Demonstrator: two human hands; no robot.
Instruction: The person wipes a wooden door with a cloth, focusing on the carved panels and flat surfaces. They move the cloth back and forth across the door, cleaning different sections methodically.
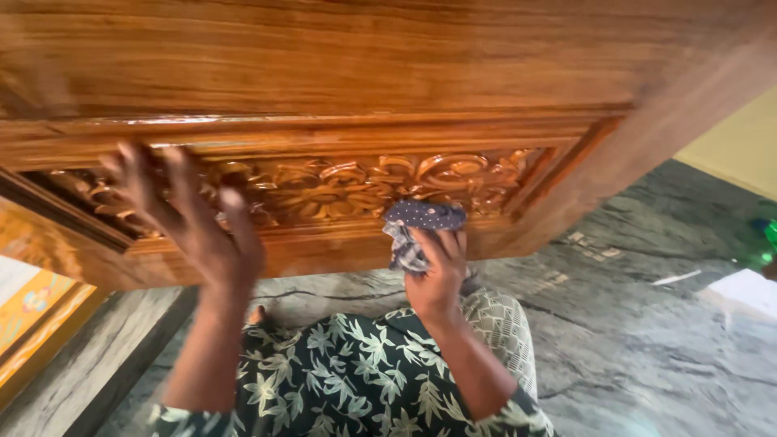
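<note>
Grey marbled floor [647, 340] lies below a varnished wooden door [364, 57], whose lower panel carries a band of carved scrollwork [348, 186].

1. Right fingers [441, 247]: clenched around a dark dotted cloth [421, 218]. The cloth is bunched above the knuckles and pressed against the lower edge of the carving, just right of centre. A loose tail hangs down beside the palm.

2. Right hand [437, 271]: held upright under the ledge, wrist straight. To do this step well, it seems best to keep the wad small enough to enter the grooves and to work along the scrolls rather than across them. Light pressure should suffice, since the raised edges could snag the fabric.

3. Left fingers [174, 190]: spread and released, holding nothing. They are motion-blurred; whether they touch the carving at its left end cannot be told.

4. Left hand [202, 235]: placed well apart from the cloth. Judged from its position, resting it flat on the frame would steady the door while the right wipes.

5. Surroundings: a leaf-print garment [356, 380] covers the lap below both forearms. A yellow wall [740, 146] and a green object [765, 239], too blurred to identify, stand at the right edge.
</note>
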